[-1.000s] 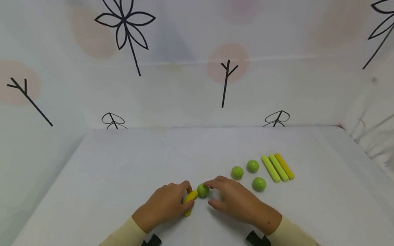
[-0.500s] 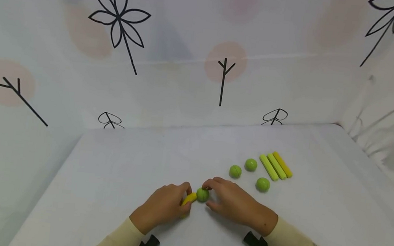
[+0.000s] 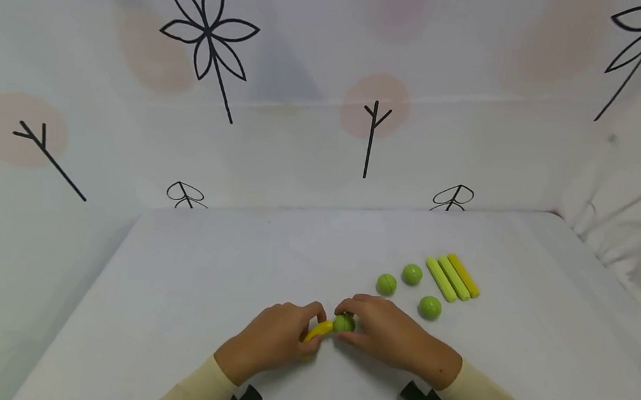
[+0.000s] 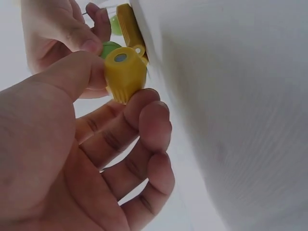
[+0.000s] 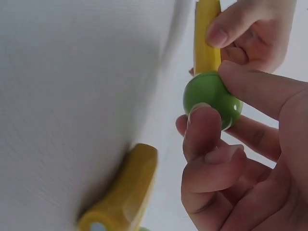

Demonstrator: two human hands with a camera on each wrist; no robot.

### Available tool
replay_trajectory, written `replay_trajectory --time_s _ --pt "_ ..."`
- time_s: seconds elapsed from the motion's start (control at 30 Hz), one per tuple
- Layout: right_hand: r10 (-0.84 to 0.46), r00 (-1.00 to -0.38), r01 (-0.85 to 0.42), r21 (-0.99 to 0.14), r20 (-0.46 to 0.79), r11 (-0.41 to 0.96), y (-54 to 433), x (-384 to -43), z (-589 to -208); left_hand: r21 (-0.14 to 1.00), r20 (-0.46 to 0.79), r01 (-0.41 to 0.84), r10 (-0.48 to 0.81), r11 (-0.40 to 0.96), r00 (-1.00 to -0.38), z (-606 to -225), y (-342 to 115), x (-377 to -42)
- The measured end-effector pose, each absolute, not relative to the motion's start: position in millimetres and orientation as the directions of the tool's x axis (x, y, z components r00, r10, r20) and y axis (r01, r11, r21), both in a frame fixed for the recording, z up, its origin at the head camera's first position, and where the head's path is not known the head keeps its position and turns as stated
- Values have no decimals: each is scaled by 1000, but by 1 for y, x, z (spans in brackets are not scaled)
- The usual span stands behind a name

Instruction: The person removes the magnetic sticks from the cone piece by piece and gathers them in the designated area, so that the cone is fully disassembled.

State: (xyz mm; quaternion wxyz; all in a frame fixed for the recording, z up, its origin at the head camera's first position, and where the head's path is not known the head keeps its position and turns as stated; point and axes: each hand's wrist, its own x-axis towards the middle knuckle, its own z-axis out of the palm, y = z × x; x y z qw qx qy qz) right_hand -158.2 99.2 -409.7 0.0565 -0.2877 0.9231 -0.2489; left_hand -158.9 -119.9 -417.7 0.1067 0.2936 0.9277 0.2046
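Observation:
My left hand (image 3: 269, 337) pinches a yellow faceted rod (image 3: 319, 330) between thumb and fingers. In the left wrist view, the near end of that rod (image 4: 125, 74) carries a grey metal-looking disc. My right hand (image 3: 397, 335) holds a glossy green ball (image 3: 344, 323) with a seam line, gripped by thumb and fingertips. Ball (image 5: 207, 94) and rod (image 5: 206, 43) meet end-on in the right wrist view, the rod's far tip against the ball's surface. Fingers cover part of both pieces. Both hands work low over the white table.
Right of the hands lie three loose green balls (image 3: 386, 284). Beyond them, two lime rods (image 3: 441, 279) and a yellow rod (image 3: 463, 275) sit side by side. Another yellow piece (image 5: 127, 187) shows low in the right wrist view. White printed cloth (image 3: 279, 151) rises behind the white table (image 3: 222, 261).
My right fingers have closed round the ball, which they only touched from above before. The yellow rod has tilted toward the ball. One loose green ball has shifted slightly right.

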Motion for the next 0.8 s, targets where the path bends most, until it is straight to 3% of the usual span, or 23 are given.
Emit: replay_trajectory --time_s 0.43,0.8 --pt "-581 -813 -487 -595 41 639 106 -160 -402 405 -16 556 613 726 -790 -410 -121 -158" --pt "-614 -789 -430 -716 3 550 127 -165 -389 443 -45 542 621 714 -782 -407 -123 -160"
